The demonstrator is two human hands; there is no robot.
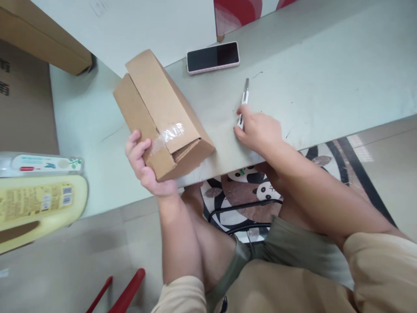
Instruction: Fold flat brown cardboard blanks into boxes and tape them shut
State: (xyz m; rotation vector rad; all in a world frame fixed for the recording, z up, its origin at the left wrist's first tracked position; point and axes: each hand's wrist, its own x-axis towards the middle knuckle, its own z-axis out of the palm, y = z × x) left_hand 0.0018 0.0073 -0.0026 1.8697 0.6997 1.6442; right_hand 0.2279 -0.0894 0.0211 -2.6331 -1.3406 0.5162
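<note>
A brown cardboard box (163,95) is tilted on the table, a strip of clear tape across its seam at the near end. The flap there stands slightly apart, leaving a small gap. My left hand (146,169) grips the box's near left corner, fingers on the top and palm beneath. To the right, my right hand (259,130) holds a white utility knife (245,93) between thumb and fingers at its near part. The knife's metal tip points away from me, over the tabletop.
A phone (213,58) lies on the pale table (325,78) beyond the knife. Behind it stands a large white box (146,21). Bigger cardboard boxes (26,104) are at the left, with a yellow bottle (42,208) and a clear package (45,164) nearer me.
</note>
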